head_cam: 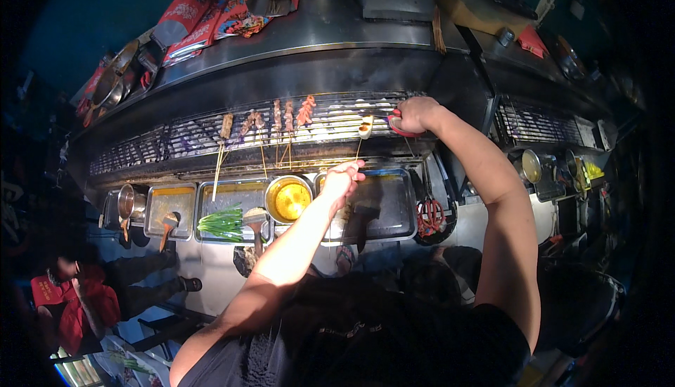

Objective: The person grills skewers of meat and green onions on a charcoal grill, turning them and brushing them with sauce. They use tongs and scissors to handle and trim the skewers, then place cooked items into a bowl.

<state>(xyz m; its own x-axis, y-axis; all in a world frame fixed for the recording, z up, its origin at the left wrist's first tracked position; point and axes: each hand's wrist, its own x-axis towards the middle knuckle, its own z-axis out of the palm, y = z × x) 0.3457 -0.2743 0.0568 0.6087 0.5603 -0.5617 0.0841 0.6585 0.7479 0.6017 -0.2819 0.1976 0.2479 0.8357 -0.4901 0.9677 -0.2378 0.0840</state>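
My left hand [343,182] pinches the thin stick of a skewer whose pale, browned piece of food [365,127] is over the charcoal grill [337,133]. In my right hand [419,115] are red-handled scissors [396,126]. Their dark blades point left toward the pale piece; whether they touch it I cannot tell. To the left, a reddish sliced skewer [306,110], two meat skewers [288,116], a curled meat skewer [253,122] and a browned skewer [227,126] lie across the grate, sticks toward me.
Before the grill stand a pot of yellow-orange liquid [291,200], a metal tray [390,207], a tray with green stalks [221,223] and a brush [169,222]. More red-handled scissors [431,217] sit at right. Red printed bags [190,15] lie on the back shelf. A person in red [76,302] is at lower left.
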